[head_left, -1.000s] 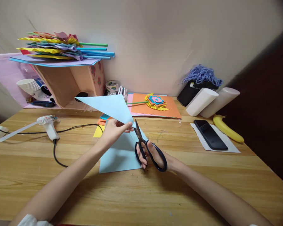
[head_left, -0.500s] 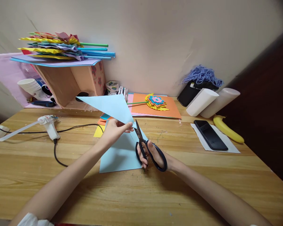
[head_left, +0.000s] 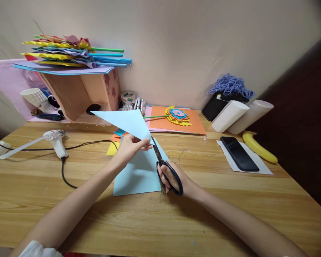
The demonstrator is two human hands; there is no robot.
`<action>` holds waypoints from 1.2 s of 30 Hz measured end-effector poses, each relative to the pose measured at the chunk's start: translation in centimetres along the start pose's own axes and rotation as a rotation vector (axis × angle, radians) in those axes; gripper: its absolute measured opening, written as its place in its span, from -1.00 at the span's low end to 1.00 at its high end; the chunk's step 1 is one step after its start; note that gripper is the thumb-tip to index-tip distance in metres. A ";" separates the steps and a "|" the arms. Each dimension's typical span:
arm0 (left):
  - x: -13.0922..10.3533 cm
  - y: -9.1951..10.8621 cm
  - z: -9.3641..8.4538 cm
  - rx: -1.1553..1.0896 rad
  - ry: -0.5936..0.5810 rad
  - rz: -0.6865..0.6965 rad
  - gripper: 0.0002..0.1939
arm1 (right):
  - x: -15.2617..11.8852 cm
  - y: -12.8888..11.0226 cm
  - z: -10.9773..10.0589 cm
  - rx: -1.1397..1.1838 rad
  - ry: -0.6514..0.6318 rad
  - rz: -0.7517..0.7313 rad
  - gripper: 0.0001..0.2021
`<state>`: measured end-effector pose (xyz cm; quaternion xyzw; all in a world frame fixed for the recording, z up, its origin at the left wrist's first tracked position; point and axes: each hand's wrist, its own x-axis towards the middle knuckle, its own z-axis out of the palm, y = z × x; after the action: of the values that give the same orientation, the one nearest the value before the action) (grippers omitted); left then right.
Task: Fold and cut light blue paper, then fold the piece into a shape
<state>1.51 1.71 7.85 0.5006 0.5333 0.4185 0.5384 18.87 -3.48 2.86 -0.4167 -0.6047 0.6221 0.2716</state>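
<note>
Light-blue paper triangle (head_left: 130,123), centre frame, its lower right corner pinched between thumb and fingers of the left hand (head_left: 128,149); the hold seems meant to steady that corner for the blades; right hand (head_left: 186,182) has its fingers closed through the handles of the scissors (head_left: 157,152), blades almost together at the corner; light-blue sheet (head_left: 136,182) flat beneath; glue gun (head_left: 59,147) at left, likely parked aside for room; phone (head_left: 239,153) and banana (head_left: 259,147) at right.
</note>
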 end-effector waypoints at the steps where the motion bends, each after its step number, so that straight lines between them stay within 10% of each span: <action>1: 0.0 0.0 0.0 -0.016 -0.001 -0.007 -0.71 | 0.1 0.2 0.1 0.007 0.002 0.004 -0.42; 25: 0.6 -1.0 0.1 -0.272 -0.056 -0.077 -0.69 | -0.2 0.7 0.1 -0.024 0.046 -0.058 -0.49; 36: -0.7 -0.4 0.5 0.278 0.169 0.079 -0.57 | 0.3 1.7 0.3 0.014 0.035 -0.074 -0.44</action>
<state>1.92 0.87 7.50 0.5540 0.6094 0.4021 0.4001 18.73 -3.59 1.09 -0.4030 -0.6106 0.6083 0.3077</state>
